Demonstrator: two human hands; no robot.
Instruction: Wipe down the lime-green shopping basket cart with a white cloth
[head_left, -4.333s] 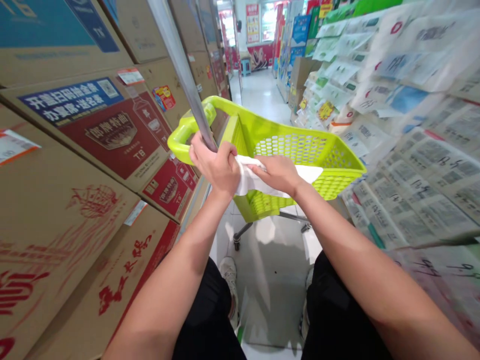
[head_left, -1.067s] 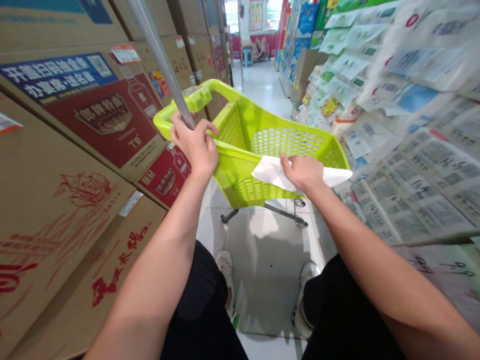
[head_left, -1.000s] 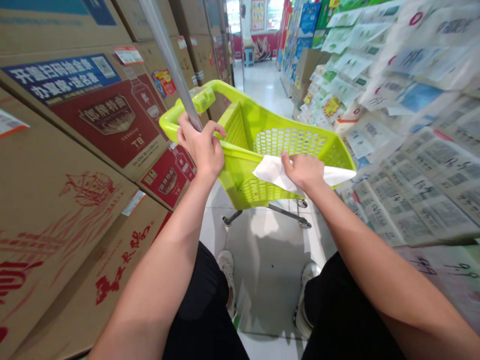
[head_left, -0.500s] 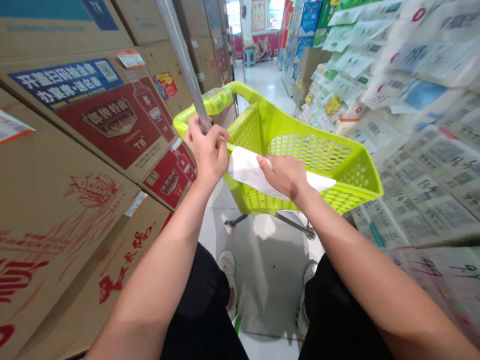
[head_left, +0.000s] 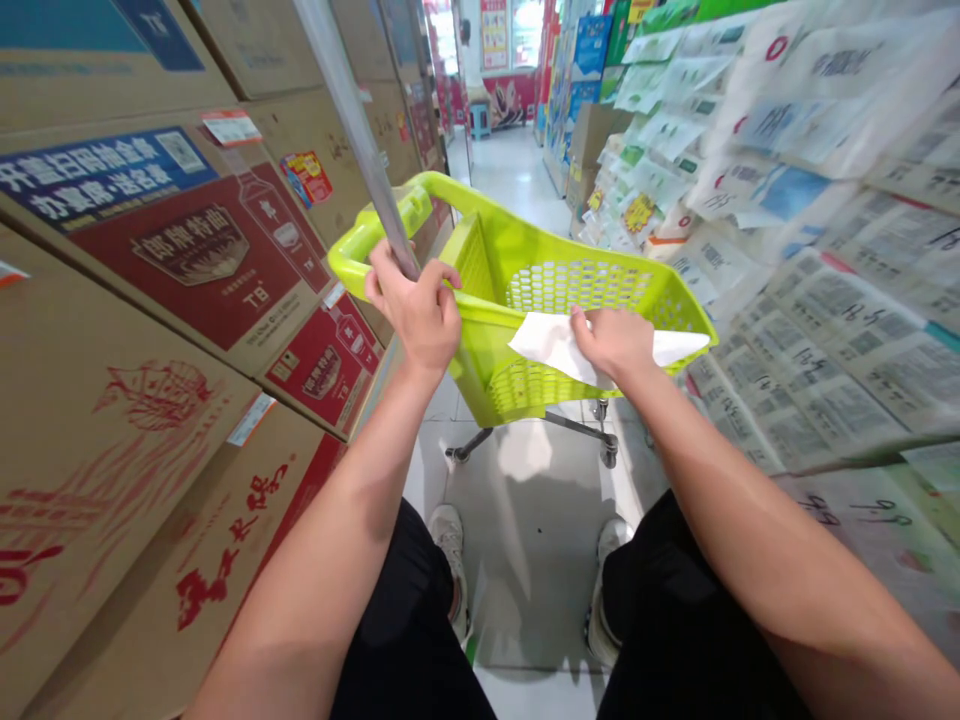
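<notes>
Now farther apart, left hand (head_left: 426,322) grips pole (head_left: 358,125), right hand (head_left: 621,345) clamps white cloth (head_left: 549,343).

a single head-worn view, facing forward and down over the green cart (head_left: 517,245).
the camera sits above the cart and on its near side, close enough for the cart to fill the middle of the frame; below the cart it looks steeply down to the shoes (head_left: 448,535), beyond the cart it faces along the aisle (head_left: 506,165), and the cartons (head_left: 195,250) left of the cart and packs (head_left: 795,300) right of it run out at the frame's edges.
</notes>
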